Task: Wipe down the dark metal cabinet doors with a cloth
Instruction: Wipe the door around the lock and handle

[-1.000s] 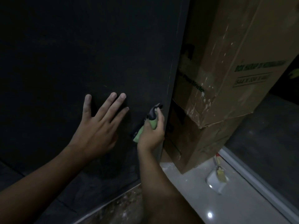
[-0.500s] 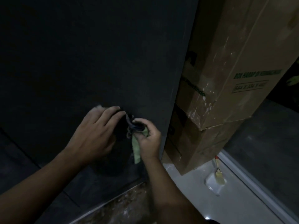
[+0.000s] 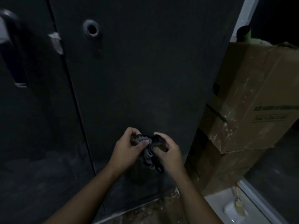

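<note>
The cloth (image 3: 148, 153) is bunched between both hands, just in front of the lower part of the right cabinet door (image 3: 145, 78); whether it touches the metal I cannot tell. The left hand (image 3: 129, 147) pinches its upper fold, and the right hand (image 3: 169, 151) curls round the other side. Wadded this loosely, it could slip to the gritty floor (image 3: 145, 212), and a wide sweep might knock the cardboard box (image 3: 252, 110) beside the door.
</note>
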### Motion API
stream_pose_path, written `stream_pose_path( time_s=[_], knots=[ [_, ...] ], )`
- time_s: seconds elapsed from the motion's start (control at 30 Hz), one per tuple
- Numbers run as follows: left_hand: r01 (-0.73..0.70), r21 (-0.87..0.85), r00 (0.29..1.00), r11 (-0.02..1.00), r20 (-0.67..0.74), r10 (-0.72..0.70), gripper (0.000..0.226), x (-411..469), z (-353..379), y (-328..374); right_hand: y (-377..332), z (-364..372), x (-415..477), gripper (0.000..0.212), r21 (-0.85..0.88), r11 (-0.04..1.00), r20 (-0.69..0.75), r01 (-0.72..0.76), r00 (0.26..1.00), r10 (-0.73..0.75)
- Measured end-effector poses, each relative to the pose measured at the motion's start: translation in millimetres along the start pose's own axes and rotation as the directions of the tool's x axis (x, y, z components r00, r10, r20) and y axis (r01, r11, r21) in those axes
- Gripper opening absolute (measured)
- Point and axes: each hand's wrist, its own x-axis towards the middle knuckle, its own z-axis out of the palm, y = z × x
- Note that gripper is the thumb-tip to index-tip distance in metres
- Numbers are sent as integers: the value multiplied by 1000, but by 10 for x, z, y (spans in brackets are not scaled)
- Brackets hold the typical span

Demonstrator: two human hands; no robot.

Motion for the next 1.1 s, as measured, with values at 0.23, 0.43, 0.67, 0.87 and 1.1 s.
stream_pose_path(
  time_s=[0.23, 0.43, 0.67, 0.87, 1.1],
  knots=[
    [109, -82, 974, 991, -188, -122, 26, -357, 62, 66, 93, 221, -603, 108, -198, 975, 272, -102, 950, 155],
    [73, 10, 997, 997, -5, -73, 27, -480, 278, 54, 238, 320, -684, 80, -120, 990, -14, -75, 997, 73],
    [-274, 650, 957, 709, 115, 265, 60, -358, -90, 161, 122, 255, -60, 61, -260, 962, -507, -88, 860, -58],
    [-356, 845, 869, 398, 144, 473, 66, -61, -608, -19, -59, 40, 551, 63, -90, 996, -758, -1, 649, -68],
    [-422, 864, 809, 275, 223, 544, 65, 34, -875, -228, -124, 681, 649, 55, -436, 855, -586, 282, 632, -508]
  ],
)
